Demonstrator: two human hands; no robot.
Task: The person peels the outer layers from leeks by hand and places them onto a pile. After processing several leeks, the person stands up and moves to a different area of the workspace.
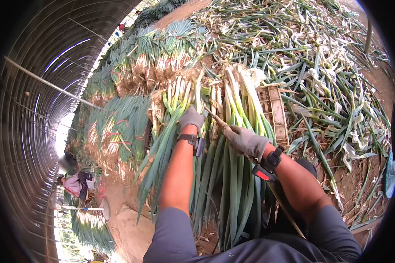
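Note:
My left hand, in a grey glove, is closed around a large green onion whose pale stalk points away from me. Held in my gloved right hand is a thin wand with a tan-wrapped grip. Its narrow tip points toward my left hand, close to the stalk. Under and around both hands lie more green onions, their long leaves hanging toward me. To the right rests a group of pale, clean-looking stalks. Left of my left hand is another row of stalks.
A plastic crate stands at the right of the stalks. Beyond it spreads a big heap of stripped leaves. Tied green onion bundles cover the left side. A person is at far left, near a round stool.

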